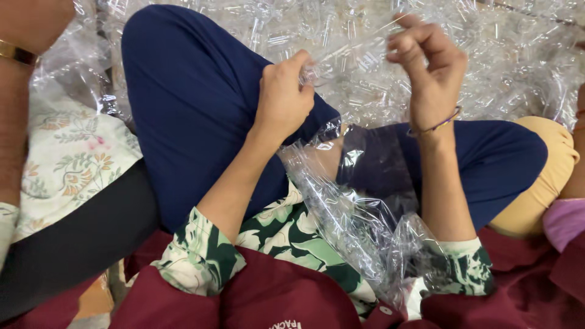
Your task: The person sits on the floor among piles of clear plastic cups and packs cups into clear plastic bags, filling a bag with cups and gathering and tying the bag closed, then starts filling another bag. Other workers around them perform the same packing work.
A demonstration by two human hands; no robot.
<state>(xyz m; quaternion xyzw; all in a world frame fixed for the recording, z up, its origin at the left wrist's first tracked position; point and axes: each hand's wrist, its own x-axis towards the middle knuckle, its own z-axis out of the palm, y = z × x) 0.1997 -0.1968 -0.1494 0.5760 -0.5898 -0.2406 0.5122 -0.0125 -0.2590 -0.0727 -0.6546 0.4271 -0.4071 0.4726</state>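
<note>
Clear plastic piece [312, 72] sits up top, pinched in left hand [283, 97] fingers, just over blue knee [195, 91]; right hand [429, 67] near it, fingers half curled, holding nothing I can see; step looks like picking one piece out of big pile of clear plastic bits [487, 55]; next move needs soft, sure grip from both hands; clear bag [359, 231] lies on lap, crinkled; cannot tell what is inside.
</note>
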